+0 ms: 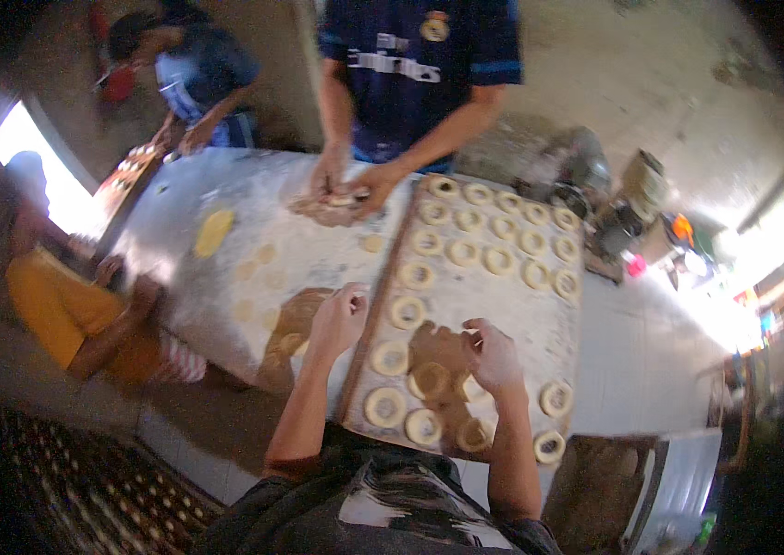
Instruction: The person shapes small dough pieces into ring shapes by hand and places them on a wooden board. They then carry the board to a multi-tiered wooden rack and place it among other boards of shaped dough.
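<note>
My left hand [340, 318] is held over the floured table beside the board's left edge, its fingers curled in. Whether anything small is inside it I cannot make out. Over the board [512, 328], my right hand [493, 357] hovers with thumb and fingers apart and nothing visible between them. Dough rings [407, 313] lie in rows along the board's far part, left side and near edge. A pale piece of dough [475, 388] shows partly hidden beside my right hand, in its shadow.
Across the table [290, 268], a co-worker's hands [355, 190] work on dough. Flat dough pieces [214, 231] and small rounds [267, 252] lie on the flour. One person in orange [73, 314] sits at the left; another stands at the far left. A chair [600, 486] is at the near right.
</note>
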The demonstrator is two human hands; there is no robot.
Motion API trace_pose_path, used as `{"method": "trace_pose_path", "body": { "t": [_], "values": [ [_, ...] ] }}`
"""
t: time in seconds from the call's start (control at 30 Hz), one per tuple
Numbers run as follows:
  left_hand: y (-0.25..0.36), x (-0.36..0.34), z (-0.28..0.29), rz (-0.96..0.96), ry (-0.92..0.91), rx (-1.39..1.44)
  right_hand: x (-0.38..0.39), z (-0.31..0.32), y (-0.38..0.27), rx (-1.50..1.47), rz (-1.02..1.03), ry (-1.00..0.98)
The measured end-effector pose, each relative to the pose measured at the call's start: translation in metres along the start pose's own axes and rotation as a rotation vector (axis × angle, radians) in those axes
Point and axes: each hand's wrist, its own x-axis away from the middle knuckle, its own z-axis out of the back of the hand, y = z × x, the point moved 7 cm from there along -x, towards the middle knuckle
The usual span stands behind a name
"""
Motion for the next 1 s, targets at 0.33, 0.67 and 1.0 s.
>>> {"method": "trace_pose_path", "body": {
  "t": [0.33, 0.67, 1.0],
  "values": [
    [-0.221, 0.077, 0.093, 0.381, -0.036, 0.08, -0.047, -0.298, -0.143, 0.538, 0.372, -0.264],
    [-0.178, 0.037, 0.119, 0.264, -0.265, 0.525, -0.066, -0.287, -0.163, -0.471, -0.102, -0.533],
    [-0.142, 0.006, 0.156, -0.259, -0.132, 0.328, -0.065, -0.283, -0.206, -0.072, 0.308, 0.145]
  ]
}}
